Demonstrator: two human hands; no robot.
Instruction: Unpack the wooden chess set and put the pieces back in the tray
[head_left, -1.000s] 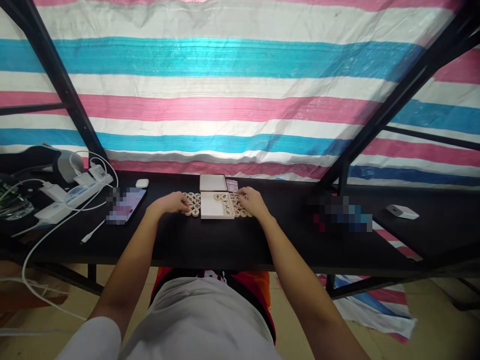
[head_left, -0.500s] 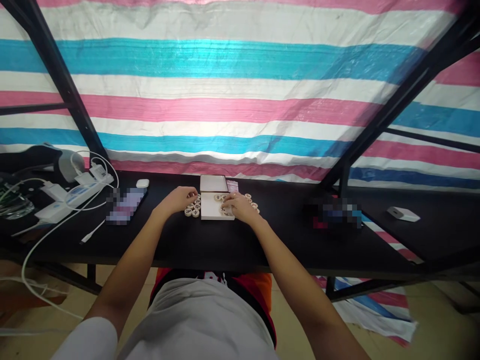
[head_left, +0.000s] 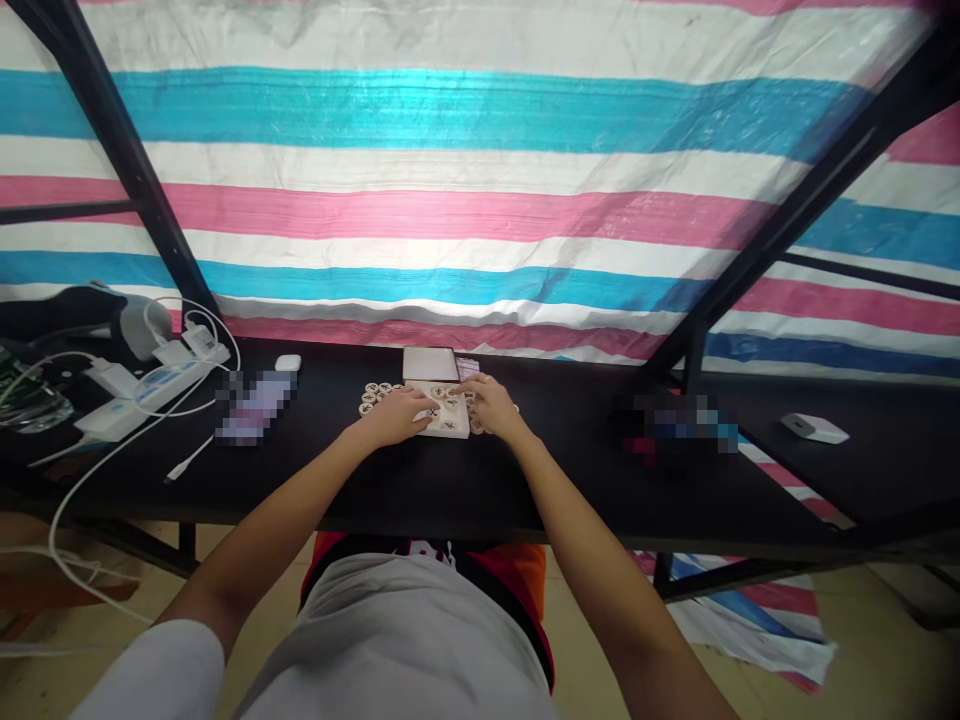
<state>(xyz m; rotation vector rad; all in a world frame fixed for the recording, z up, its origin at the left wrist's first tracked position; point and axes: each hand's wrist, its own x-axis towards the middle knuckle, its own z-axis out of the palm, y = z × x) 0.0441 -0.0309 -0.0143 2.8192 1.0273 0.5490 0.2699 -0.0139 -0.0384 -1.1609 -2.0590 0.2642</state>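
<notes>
A shallow white box (head_left: 459, 432) lies in front of me with several round xiangqi pieces (head_left: 451, 403) inside, marked with dark characters. My left hand (head_left: 396, 416) reaches over the box's left side, its thumb and fingers around a xiangqi piece (head_left: 433, 412). Over the right edge is my right hand (head_left: 489, 402), fingers stretched toward the box's upper right corner, close to a piece there. More pieces (head_left: 370, 396) sit in a cluster left of the box, partly behind my left hand. Others (head_left: 477, 424) lie on the right, partly under my right hand.
An open box lid (head_left: 429, 364) lies behind the box, beside a printed paper (head_left: 469, 368). To the left are a phone (head_left: 257, 408), a white earbud case (head_left: 288, 362), and a power strip (head_left: 150, 392) with cables. A white adapter (head_left: 814, 428) is far right on the black table (head_left: 420, 490).
My left hand has moved right from the left cluster to over the box, uncovering pieces there. My right hand has shifted slightly right, showing more pieces inside the box.
</notes>
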